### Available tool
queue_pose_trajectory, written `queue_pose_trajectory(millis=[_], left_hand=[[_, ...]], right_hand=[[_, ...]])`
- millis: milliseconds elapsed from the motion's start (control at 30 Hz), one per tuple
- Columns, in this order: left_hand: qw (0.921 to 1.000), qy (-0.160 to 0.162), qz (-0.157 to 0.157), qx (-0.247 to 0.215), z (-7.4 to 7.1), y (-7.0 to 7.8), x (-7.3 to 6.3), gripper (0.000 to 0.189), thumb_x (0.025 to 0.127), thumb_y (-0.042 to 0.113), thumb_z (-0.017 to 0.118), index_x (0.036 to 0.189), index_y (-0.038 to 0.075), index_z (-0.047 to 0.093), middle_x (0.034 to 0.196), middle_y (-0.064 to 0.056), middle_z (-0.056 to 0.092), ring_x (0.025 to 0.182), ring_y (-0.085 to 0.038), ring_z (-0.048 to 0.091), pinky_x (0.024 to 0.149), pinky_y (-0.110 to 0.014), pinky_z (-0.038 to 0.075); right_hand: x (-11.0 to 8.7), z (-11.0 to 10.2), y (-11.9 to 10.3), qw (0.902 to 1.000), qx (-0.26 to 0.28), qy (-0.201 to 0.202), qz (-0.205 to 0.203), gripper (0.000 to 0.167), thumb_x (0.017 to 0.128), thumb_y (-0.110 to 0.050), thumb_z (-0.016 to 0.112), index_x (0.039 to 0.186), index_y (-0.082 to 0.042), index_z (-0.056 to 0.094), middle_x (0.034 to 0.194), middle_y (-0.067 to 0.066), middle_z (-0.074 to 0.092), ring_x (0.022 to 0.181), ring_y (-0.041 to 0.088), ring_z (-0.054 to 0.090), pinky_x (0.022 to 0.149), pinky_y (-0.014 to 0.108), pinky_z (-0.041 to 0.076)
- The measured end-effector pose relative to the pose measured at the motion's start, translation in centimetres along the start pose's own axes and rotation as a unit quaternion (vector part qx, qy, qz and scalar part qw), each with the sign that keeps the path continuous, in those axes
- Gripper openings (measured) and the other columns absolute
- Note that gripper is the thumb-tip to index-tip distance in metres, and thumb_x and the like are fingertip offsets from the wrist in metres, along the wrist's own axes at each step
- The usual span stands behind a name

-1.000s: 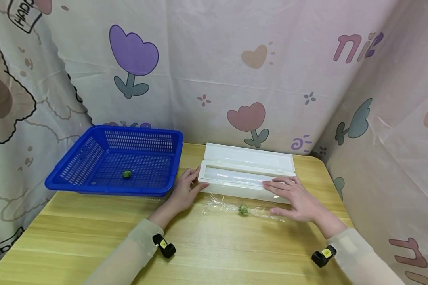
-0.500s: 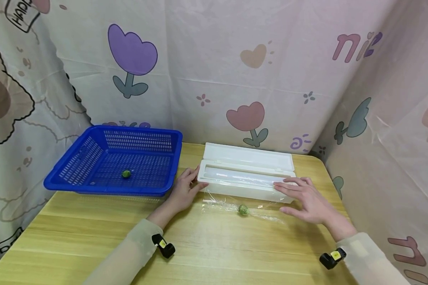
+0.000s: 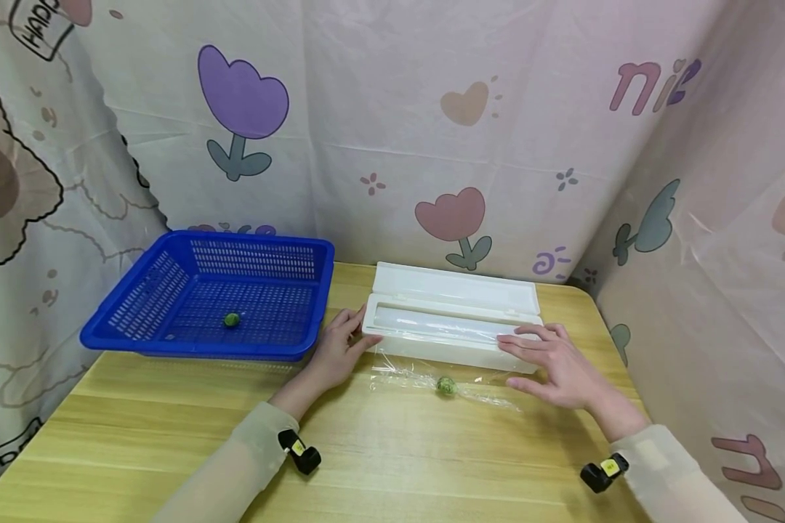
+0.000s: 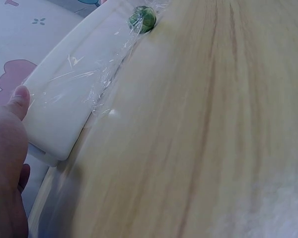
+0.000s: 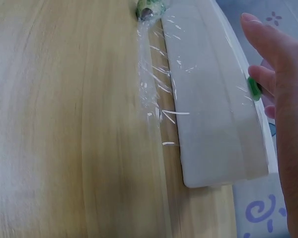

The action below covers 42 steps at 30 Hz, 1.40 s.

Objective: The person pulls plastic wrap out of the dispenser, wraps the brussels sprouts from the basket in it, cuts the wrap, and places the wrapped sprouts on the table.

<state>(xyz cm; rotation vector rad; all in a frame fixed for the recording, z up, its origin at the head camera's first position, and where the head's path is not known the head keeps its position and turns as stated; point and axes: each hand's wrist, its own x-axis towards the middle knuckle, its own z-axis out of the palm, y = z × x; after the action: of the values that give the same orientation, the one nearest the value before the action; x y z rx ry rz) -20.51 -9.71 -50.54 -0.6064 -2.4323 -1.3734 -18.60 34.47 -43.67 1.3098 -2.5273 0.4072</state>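
L hand (image 3: pixel 335 356) grips box (image 3: pixel 451 354), green ball (image 3: pixel 445 386) to R.

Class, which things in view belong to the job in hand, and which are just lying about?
Seemingly the job:
white box
clear film
green ball beside the box
blue basket holding another green ball

Just around:
patterned cloth
black wrist cameras

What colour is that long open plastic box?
The long plastic box is white, clearest in the head view.

Pale beige sleeves (image 3: pixel 235 461) carry black wrist cameras (image 3: pixel 310 460) with yellow labels (image 3: pixel 610 467).
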Motion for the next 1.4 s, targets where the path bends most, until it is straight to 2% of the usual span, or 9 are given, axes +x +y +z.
queue_pose_trajectory(millis=[533,833,1200,1400], left_hand=[[1.0000,-0.002,-0.004,0.005,0.10,0.07,0.07,0.070,0.098,0.024,0.078,0.153,-0.008,0.048,0.106,-0.001,0.057,0.095,-0.018,0.056,0.078,-0.032,0.050],[1.0000,0.009,0.001,0.001,0.25,-0.02,0.07,0.070,0.097,0.024,0.080,0.151,-0.009,0.050,0.104,-0.001,0.056,0.092,-0.019,0.055,0.076,-0.031,0.049],[0.9996,0.018,0.020,0.004,0.13,0.25,0.02,0.071,0.095,0.021,0.081,0.153,-0.004,0.050,0.102,-0.002,0.057,0.089,-0.018,0.054,0.075,-0.032,0.048],[0.9993,0.018,0.031,0.009,0.12,0.29,0.00,0.069,0.095,0.021,0.081,0.151,-0.007,0.051,0.102,0.000,0.056,0.089,-0.018,0.054,0.075,-0.031,0.049]], right_hand=[[-1.01,-0.75,0.25,0.9998,0.009,0.003,0.020,0.064,0.088,-0.041,0.083,0.144,-0.013,0.067,0.145,-0.001,0.065,0.131,0.037,0.056,0.102,0.056,0.032],[-1.03,-0.64,0.28,0.9998,0.007,0.000,0.021,0.065,0.088,-0.041,0.083,0.144,-0.012,0.067,0.144,-0.001,0.066,0.130,0.035,0.056,0.101,0.055,0.032],[-1.03,-0.69,0.22,0.9996,0.014,-0.002,0.026,0.065,0.088,-0.039,0.083,0.144,-0.011,0.067,0.145,0.000,0.065,0.130,0.034,0.056,0.103,0.055,0.031],[-1.01,-0.71,0.12,0.9996,0.013,-0.001,0.026,0.066,0.087,-0.040,0.084,0.145,-0.011,0.067,0.145,0.000,0.065,0.130,0.034,0.056,0.102,0.054,0.031]])
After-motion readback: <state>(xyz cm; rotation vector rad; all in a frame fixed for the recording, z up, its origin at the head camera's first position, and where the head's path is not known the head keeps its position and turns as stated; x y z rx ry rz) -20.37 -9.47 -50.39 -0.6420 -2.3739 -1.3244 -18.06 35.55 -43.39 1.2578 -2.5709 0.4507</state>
